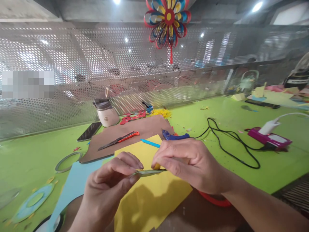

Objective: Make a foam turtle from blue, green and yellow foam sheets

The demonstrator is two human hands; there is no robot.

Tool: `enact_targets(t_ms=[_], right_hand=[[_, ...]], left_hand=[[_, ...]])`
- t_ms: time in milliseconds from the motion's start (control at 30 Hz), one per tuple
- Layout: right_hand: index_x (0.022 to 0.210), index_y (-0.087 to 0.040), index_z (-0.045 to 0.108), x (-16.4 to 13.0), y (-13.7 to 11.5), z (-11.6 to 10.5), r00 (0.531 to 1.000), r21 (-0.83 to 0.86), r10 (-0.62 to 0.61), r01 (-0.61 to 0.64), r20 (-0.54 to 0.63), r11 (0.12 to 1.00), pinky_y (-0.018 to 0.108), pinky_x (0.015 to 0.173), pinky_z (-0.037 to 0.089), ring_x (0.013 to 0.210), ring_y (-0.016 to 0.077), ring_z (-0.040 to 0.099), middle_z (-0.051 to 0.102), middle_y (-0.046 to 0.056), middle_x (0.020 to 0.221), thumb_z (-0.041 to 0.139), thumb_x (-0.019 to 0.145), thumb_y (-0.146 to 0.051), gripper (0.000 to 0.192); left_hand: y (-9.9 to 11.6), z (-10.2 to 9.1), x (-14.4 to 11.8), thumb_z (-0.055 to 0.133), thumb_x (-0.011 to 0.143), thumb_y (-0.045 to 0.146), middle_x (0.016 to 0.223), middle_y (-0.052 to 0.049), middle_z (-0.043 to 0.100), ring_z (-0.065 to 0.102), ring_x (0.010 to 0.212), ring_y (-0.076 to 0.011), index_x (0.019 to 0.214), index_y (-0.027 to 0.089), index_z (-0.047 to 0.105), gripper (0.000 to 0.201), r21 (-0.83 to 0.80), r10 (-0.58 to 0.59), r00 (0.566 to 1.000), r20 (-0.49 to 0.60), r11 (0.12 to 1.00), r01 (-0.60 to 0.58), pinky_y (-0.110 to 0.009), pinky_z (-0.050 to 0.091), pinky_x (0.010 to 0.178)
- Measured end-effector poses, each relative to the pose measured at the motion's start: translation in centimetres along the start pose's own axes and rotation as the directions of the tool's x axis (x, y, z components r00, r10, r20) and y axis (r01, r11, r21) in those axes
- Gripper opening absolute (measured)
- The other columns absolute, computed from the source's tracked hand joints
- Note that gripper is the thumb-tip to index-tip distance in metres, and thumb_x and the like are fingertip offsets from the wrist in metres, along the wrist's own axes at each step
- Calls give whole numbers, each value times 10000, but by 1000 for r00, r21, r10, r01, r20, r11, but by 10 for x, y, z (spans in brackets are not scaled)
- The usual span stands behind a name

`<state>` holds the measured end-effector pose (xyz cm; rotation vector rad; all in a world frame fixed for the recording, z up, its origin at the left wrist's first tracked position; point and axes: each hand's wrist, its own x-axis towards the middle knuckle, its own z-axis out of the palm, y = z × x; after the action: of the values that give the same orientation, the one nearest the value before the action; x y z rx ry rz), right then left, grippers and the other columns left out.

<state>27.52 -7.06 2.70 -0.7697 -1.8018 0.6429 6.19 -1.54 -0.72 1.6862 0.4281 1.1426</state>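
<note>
From the hands (154, 170), the way toward 12 o'clock is crowded: a blue pen (150, 143), a blue glue gun (174, 136) and a box cutter (120, 140) lie on brown card (145, 127); past them a perforated metal screen (72, 80) closes off the counter (205, 119); at 2 o'clock a looping black cable (231, 145) crosses the green surface toward a pink power strip (270, 138); at 10 o'clock a phone (89, 131) and a ring (68, 161) lie; bare green counter opens at 9 o'clock and between cable and screen.
</note>
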Motion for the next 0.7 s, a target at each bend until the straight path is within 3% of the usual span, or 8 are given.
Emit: enact_targets(t_ms=[233, 333, 533, 700], right_hand=[[847, -114, 712, -1, -2, 2, 993, -49, 100, -103, -55, 993, 270, 658, 441, 699, 132, 598, 686, 54, 774, 507, 921, -228, 246], [849, -134, 708, -1, -1, 1, 988, -15, 144, -146, -60, 989, 263, 648, 423, 699, 128, 576, 670, 39, 775, 519, 917, -286, 252], [795, -167, 673, -1, 4, 1, 947, 5, 320, -320, -20, 948, 248, 614, 383, 675, 113, 495, 584, -5, 717, 520, 909, -385, 290], [752, -158, 647, 2, 10, 1, 920, 57, 392, -391, -1, 919, 246, 588, 362, 636, 102, 454, 538, -15, 690, 506, 913, -377, 307]], left_hand=[[5, 6, 1, 702, 754, 115, 752, -8, 638, 589, 774, -169, 746, 265, 707, 151, -27, -21, 997, -68, 999, 19, -292, 502, 731], [5, 9, 3, 717, 742, 143, 743, -9, 626, 584, 769, -164, 718, 255, 709, 115, -64, -96, 989, -114, 994, 89, -260, 502, 680], [6, 15, 5, 804, 637, 184, 799, -1, 627, 588, 743, -148, 659, 219, 697, 115, -168, -283, 912, -296, 956, 242, -239, 505, 658], [10, 25, 7, 834, 581, 189, 733, 0, 640, 594, 687, -146, 646, 189, 670, 177, -227, -375, 847, -376, 924, 308, -246, 491, 636]])
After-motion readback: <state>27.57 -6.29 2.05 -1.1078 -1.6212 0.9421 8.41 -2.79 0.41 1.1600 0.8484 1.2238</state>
